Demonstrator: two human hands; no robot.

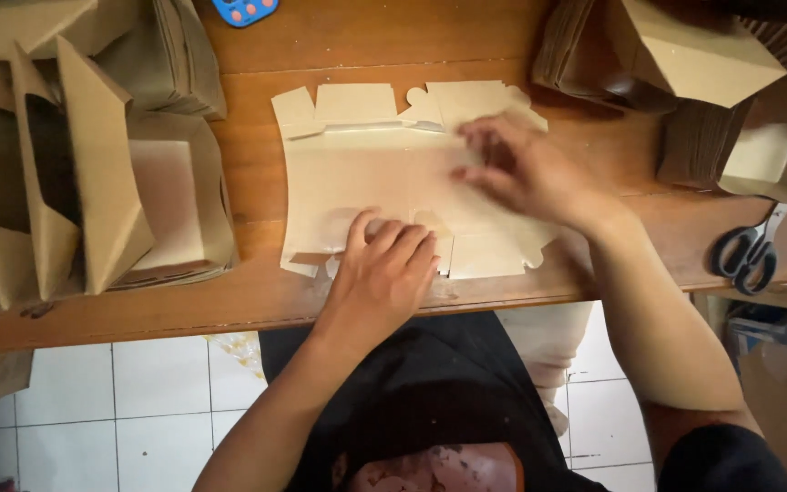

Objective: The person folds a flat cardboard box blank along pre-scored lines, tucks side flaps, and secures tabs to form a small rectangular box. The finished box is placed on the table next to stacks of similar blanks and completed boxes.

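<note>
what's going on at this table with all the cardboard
A person is working on a flat, unfolded cardboard box blank that lies on a wooden table. Their left hand presses down on its near edge, while the right hand, blurred, rests on its upper right part. Folded-up boxes sit to the left, stacks of flat brown blanks to the right, and a pair of scissors lies by the table's right edge.

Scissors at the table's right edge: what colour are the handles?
Black handles on the scissors, seen best in the head view.
</note>
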